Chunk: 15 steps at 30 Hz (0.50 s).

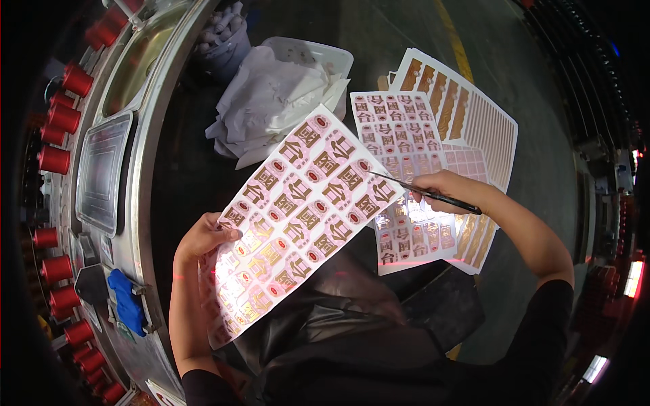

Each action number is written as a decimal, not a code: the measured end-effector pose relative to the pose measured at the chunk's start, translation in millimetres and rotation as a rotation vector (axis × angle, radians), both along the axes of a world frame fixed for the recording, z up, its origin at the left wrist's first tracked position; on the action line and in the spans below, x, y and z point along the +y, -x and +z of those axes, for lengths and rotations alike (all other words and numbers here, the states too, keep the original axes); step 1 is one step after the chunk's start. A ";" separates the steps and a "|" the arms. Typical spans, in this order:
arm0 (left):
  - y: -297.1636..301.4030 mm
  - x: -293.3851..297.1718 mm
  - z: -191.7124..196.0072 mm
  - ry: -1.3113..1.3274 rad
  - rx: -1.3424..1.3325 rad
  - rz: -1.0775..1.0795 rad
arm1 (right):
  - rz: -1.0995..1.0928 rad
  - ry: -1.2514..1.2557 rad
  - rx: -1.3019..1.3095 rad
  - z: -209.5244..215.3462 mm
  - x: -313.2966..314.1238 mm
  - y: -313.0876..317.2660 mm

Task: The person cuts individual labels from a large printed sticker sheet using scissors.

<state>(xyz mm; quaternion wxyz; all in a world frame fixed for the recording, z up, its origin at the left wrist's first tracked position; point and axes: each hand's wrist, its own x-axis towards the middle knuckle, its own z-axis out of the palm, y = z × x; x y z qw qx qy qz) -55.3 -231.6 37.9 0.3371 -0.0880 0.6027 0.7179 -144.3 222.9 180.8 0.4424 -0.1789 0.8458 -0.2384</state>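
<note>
My left hand (203, 237) grips the left edge of a sheet of labels (305, 210), its thumb on top. Pink, white and gold labels with small red ovals run in rows across the sheet, which is held tilted and shines at its lower left. My right hand (443, 188) is closed round a slim black pointed tool (455, 201); its exact kind is unclear. The tool's thin tip lies over the sheet's right edge. Just beyond, partly under my right hand, lies another sheet of similar labels (396, 132).
Beneath that lie sheets with gold strips (443, 101) and narrow stripes. Crumpled white paper (264, 101) covers part of a clear plastic bin (305, 51). Along the left runs a metal counter (145, 176) with a clear lidded tray (105, 176), a blue cloth (126, 302) and several red cylinders (54, 159).
</note>
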 end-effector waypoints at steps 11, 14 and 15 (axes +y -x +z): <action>-10.3 8.5 -4.4 -0.097 -0.063 0.088 | -0.137 0.310 -0.050 -24.6 -1.5 -13.5; -15.4 5.8 -13.7 -0.104 -0.082 0.112 | -0.356 0.410 -0.263 -28.4 -10.7 -17.7; -16.0 5.2 -18.5 -0.094 -0.083 0.117 | -0.356 0.411 -0.260 -32.2 -13.2 -18.5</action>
